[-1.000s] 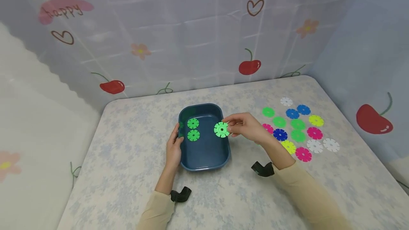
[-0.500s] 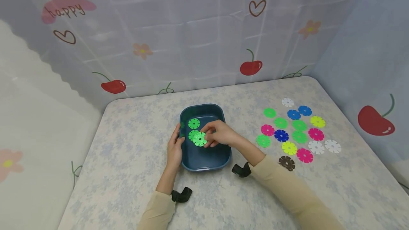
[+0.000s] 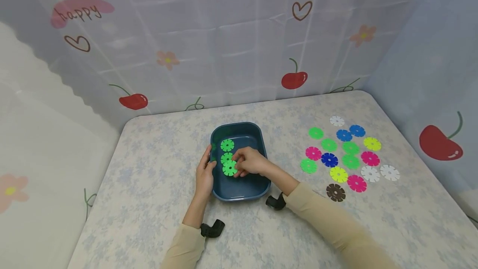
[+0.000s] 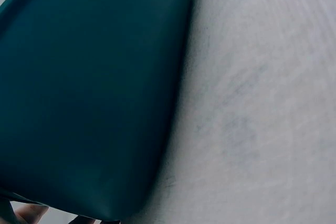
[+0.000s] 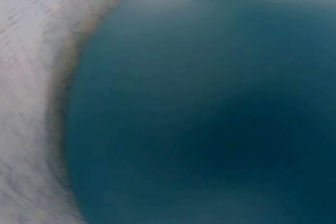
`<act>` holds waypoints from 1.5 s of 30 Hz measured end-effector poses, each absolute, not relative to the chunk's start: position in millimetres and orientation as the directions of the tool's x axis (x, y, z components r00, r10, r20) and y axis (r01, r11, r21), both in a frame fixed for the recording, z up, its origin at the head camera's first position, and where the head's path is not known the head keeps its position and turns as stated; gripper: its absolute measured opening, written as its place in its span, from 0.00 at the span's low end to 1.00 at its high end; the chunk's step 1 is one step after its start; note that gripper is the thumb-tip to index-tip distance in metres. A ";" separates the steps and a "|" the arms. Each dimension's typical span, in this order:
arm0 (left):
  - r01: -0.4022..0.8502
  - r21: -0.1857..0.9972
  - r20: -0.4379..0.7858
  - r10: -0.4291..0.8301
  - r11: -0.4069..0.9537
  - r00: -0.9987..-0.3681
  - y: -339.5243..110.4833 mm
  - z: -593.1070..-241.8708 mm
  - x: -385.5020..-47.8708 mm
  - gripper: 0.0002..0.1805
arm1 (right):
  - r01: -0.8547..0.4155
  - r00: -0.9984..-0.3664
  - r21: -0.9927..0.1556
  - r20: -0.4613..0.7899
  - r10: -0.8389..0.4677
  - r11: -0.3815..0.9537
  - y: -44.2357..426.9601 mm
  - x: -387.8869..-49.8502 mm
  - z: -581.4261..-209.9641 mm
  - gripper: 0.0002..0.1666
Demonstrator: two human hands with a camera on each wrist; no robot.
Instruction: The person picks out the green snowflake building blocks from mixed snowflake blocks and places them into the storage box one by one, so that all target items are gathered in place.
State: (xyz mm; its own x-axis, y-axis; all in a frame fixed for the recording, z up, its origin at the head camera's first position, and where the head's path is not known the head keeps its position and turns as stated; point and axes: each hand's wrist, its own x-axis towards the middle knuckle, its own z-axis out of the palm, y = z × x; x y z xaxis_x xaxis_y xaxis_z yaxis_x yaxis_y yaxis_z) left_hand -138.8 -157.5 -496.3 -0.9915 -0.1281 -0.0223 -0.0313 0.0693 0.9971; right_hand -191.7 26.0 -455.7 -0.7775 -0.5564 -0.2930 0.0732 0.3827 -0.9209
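Observation:
A dark blue plastic basin [image 3: 240, 191] stands on the table. My left hand [image 3: 204, 177] grips its left side, thumb over the rim and fingers along the outer wall. Inside the basin, my right hand [image 3: 254, 163] pinches a green notched plastic disc [image 3: 229, 170]. That disc lies just below a second green disc [image 3: 225, 157] and partly covers it. Farther back in the basin is a third green disc [image 3: 227, 145]. The basin's wall [image 4: 94, 87] fills much of the left wrist view. In the right wrist view, blurred basin surface [image 5: 157, 108] hides the fingers.
On the right of the table lie several loose notched discs: green [image 3: 329, 145], pink [image 3: 370, 158], yellow [image 3: 338, 174], white [image 3: 390, 172], blue [image 3: 329, 160] and a brown one [image 3: 335, 193]. A printed curtain [image 3: 224, 45] hangs behind the table's back edge.
From the basin's right rim, my right hand has carried the green disc leftward and down into the basin, beside the other two. The left hand stays on the basin.

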 end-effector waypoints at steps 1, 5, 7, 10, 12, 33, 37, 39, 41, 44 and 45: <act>-0.030 0.997 -0.021 -0.126 0.071 -0.992 -157.5 -496.3 -139.2 0.31 | 0.074 -0.777 -0.919 -0.296 -0.555 0.386 25.2 -191.9 -457.2 0.16; -0.031 0.997 -0.022 -0.126 0.066 -0.992 -157.8 -497.4 -140.2 0.31 | 0.088 -0.777 -0.909 -0.319 -0.543 0.407 22.5 -192.9 -462.1 0.16; -0.034 0.997 -0.026 -0.128 0.063 -0.991 -158.0 -497.7 -140.6 0.31 | 0.097 -0.775 -0.901 -0.336 -0.536 0.424 20.8 -192.6 -462.9 0.15; -0.033 0.997 -0.024 -0.132 0.063 -0.991 -158.1 -497.7 -140.3 0.30 | 0.102 -0.775 -0.883 -0.359 -0.520 0.458 18.2 -192.2 -463.5 0.13; -0.032 0.997 -0.023 -0.136 0.063 -0.990 -158.0 -497.3 -140.0 0.30 | 0.098 -0.779 -0.871 -0.368 -0.508 0.481 16.6 -191.8 -463.5 0.13; -0.011 0.999 -0.005 -0.121 0.051 -0.993 -159.0 -497.1 -141.2 0.31 | -0.021 -0.816 -0.823 -0.314 -0.486 0.568 12.6 -187.9 -466.0 0.11; -0.012 0.998 -0.005 -0.121 0.055 -0.993 -158.6 -497.0 -141.2 0.31 | -0.033 -0.817 -0.818 -0.308 -0.487 0.574 13.1 -187.7 -465.5 0.12; -0.013 0.998 -0.006 -0.122 0.056 -0.992 -158.6 -496.9 -140.9 0.31 | -0.037 -0.817 -0.818 -0.305 -0.489 0.573 13.3 -187.6 -465.4 0.12; -0.016 0.998 -0.009 -0.121 0.057 -0.993 -158.5 -496.5 -140.3 0.31 | -0.043 -0.817 -0.820 -0.300 -0.493 0.571 13.5 -187.8 -465.9 0.13; -0.021 0.998 -0.014 -0.123 0.057 -0.992 -158.2 -495.8 -139.6 0.31 | -0.053 -0.814 -0.824 -0.292 -0.503 0.565 14.1 -187.9 -466.7 0.12; -0.026 0.998 -0.018 -0.125 0.057 -0.992 -158.2 -495.7 -139.5 0.31 | -0.060 -0.812 -0.826 -0.287 -0.508 0.561 14.4 -188.1 -467.0 0.12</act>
State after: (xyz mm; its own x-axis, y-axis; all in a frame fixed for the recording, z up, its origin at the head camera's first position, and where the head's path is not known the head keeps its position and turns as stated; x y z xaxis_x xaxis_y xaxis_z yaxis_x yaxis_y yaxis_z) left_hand -139.5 -158.2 -495.7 -0.9920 -0.1247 -0.0184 -0.0256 0.0566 0.9981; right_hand -188.1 14.4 -467.0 -0.8121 -0.5083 -0.2866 -0.0599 0.5611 -0.8256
